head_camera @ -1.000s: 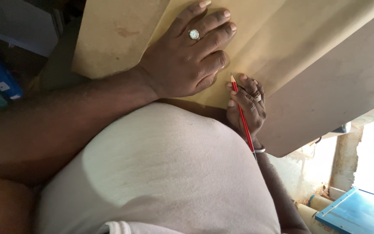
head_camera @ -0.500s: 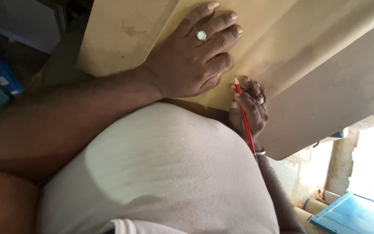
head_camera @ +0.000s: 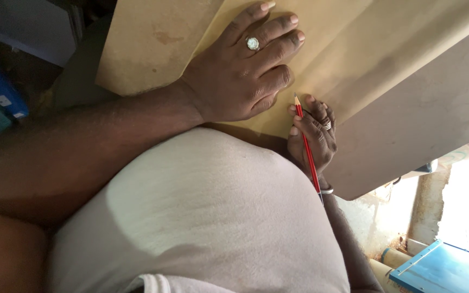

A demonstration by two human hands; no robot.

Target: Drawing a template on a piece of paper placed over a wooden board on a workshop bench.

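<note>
A workshop: brown pattern paper on a worn worktable, rough plaster wall.

Grey worktop, flat, bare beyond the fingertips. Directly on it: tan paper sheet, spread under the fingers, overlapped by second tan sheet.

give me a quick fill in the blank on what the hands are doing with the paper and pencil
1. The left hand lies flat on the sheet of ____ paper.
2. The right hand holds a pencil whose barrel is ____.
3. A ____ with a pale stone sits on one finger of the left hand.
4. The paper rests on a ____ board.

Missing words: brown; red; ring; grey
</note>
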